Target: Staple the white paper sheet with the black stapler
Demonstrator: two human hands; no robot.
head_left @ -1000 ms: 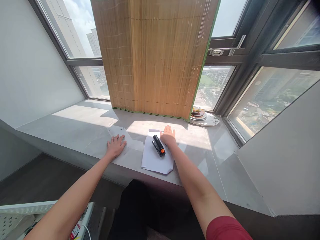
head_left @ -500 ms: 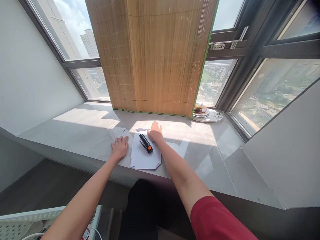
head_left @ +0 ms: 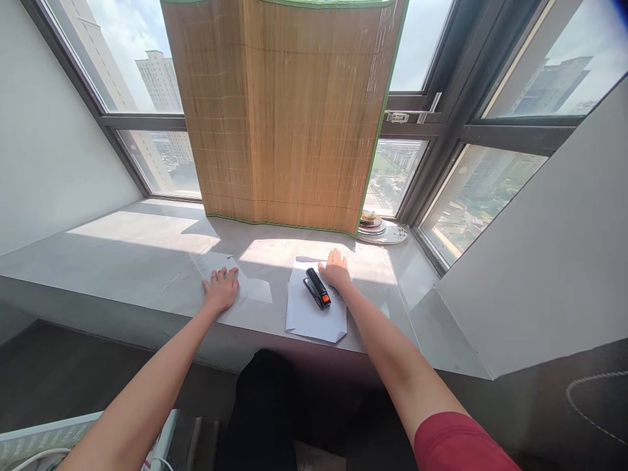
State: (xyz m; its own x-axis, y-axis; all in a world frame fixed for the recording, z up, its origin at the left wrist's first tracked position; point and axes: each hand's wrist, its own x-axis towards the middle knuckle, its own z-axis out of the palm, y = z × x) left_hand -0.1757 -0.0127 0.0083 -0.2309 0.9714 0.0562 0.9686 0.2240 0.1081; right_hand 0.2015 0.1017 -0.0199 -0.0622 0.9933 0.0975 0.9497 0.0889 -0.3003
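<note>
On the window sill, a black stapler (head_left: 318, 288) with an orange patch at its near end lies on white paper (head_left: 311, 322), apparently a small stack. My right hand (head_left: 336, 269) rests flat on the paper's far right corner, its fingers stretched toward the window and the thumb beside the stapler. My left hand (head_left: 222, 289) lies palm down to the left of the paper, fingers spread, apart from both paper and stapler. Beneath its fingers shows a pale patch with small dark marks; I cannot tell whether it is a thin sheet or a reflection.
A bamboo blind (head_left: 294, 131) with green edging hangs in front of the window. Stacked plates (head_left: 373, 227) stand at the sill's far right. The grey sill (head_left: 122, 261) drops to a dark floor. A white plastic basket (head_left: 44, 435) is at lower left.
The paper and the stapler on it have slid to the right together with my right hand, widening the gap to my left hand. The view has turned slightly to the right.
</note>
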